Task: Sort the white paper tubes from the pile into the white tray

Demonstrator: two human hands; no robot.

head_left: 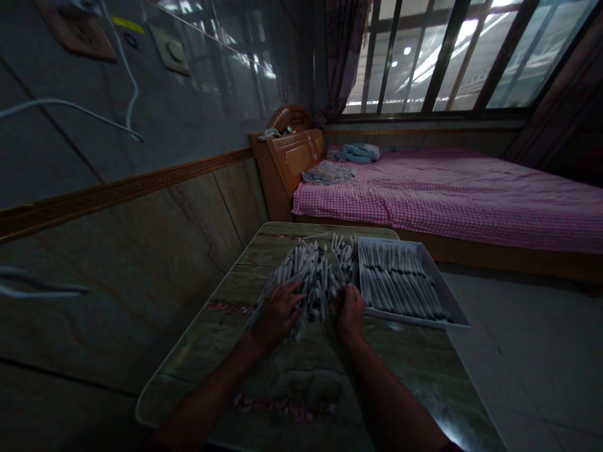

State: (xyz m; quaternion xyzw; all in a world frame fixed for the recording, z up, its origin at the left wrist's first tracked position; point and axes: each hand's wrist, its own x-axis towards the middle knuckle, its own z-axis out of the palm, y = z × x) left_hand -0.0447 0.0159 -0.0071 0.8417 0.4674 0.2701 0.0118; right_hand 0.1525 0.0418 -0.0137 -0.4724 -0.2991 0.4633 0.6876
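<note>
A loose pile of thin, white, pen-like sticks (301,267), some with dark ends, lies on the table. My left hand (279,312) rests at the pile's near left side, fingers stretched and spread over the sticks. On the near right side, my right hand (351,309) is closed, with a pen-like stick (337,267) rising from its grip; how many it holds is hidden. Just right of that hand stands a shallow white box (450,304), where similar sticks (400,282) lie side by side in two rows.
The table (282,370) has a marbled green-brown top with rounded corners. Behind it is a bed (452,194) with a pink checked sheet and a wooden headboard (292,157). A tiled wall (188,232) runs along the left, with a hanging white cable (134,94).
</note>
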